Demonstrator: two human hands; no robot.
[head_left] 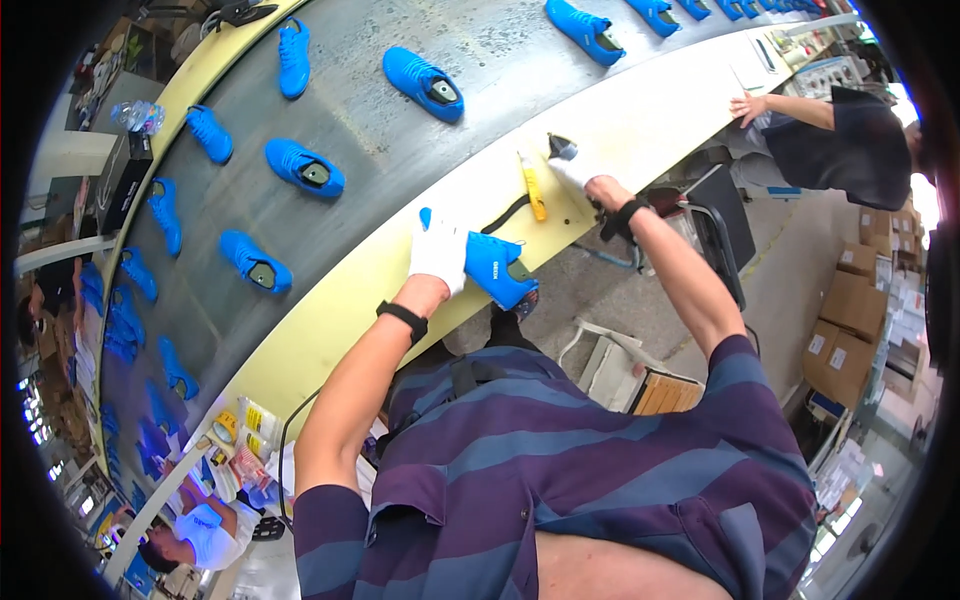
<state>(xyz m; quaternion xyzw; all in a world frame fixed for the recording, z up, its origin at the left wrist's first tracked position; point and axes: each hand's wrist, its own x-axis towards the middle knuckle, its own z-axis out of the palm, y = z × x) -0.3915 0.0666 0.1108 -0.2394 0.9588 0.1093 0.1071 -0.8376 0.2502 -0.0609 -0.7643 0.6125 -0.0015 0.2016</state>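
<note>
My left hand (437, 250), in a white glove, is closed on a blue sneaker (492, 268) at the near edge of the pale yellow ledge (370, 285). The sneaker's toe is partly covered by the hand, and its opening faces right. Farther right, my right hand (578, 178), also gloved, reaches over the ledge with its fingers closed at a small dark, rounded object (563, 147), whose kind I cannot make out. Between the hands lies a yellow-handled tool (533, 188), beside a black strap or cord (506, 214).
Beyond the ledge, a dark conveyor belt (350, 130) carries several blue sneakers (424, 84). A co-worker (860, 135) rests a hand on the ledge at the right. A dark chair (718, 230) and cardboard boxes (850, 320) stand right; another person (210, 530) is lower left.
</note>
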